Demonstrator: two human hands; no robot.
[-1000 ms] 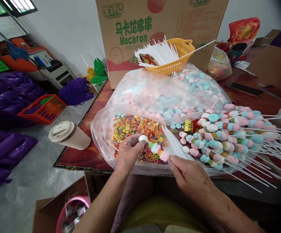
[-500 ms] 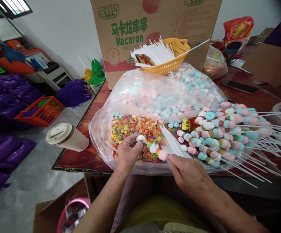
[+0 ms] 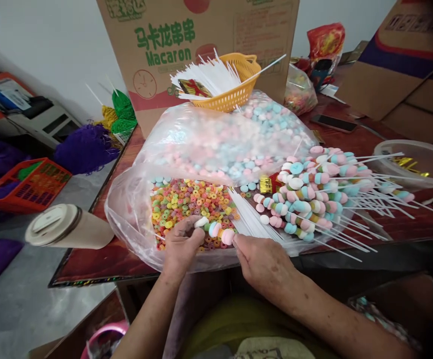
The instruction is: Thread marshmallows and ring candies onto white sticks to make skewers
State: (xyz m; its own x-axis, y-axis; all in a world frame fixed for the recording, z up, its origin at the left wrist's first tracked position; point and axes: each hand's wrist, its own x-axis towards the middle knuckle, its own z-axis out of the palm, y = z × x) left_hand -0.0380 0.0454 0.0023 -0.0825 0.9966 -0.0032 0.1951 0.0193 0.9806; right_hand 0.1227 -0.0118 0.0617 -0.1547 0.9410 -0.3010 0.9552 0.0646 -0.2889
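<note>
My left hand (image 3: 182,244) is closed in a pinch on a white marshmallow (image 3: 201,222) at the left end of a candy skewer. Pink, white and blue marshmallows and gummy rings follow along the candy skewer (image 3: 220,233). My right hand (image 3: 261,262) grips the skewer's other end, beside the pink marshmallows; its fingertips are partly hidden. A thin white stick end pokes out left of my left hand. Under both hands lie colourful gummy rings (image 3: 186,199) on a clear plastic bag (image 3: 126,209). Loose white sticks (image 3: 254,217) lie just beyond my right hand.
Finished candy skewers (image 3: 314,199) are heaped at right. Behind stands a big bag of marshmallows (image 3: 216,134), topped by a yellow basket (image 3: 235,89) of sticks, before a cardboard box (image 3: 126,55). A lidded cup (image 3: 74,227) stands at the table's left edge; a phone (image 3: 334,123) lies back right.
The camera view has turned to the right. My hands have drawn closer together, and the white marshmallow now sits nearer the other pieces on the skewer.
</note>
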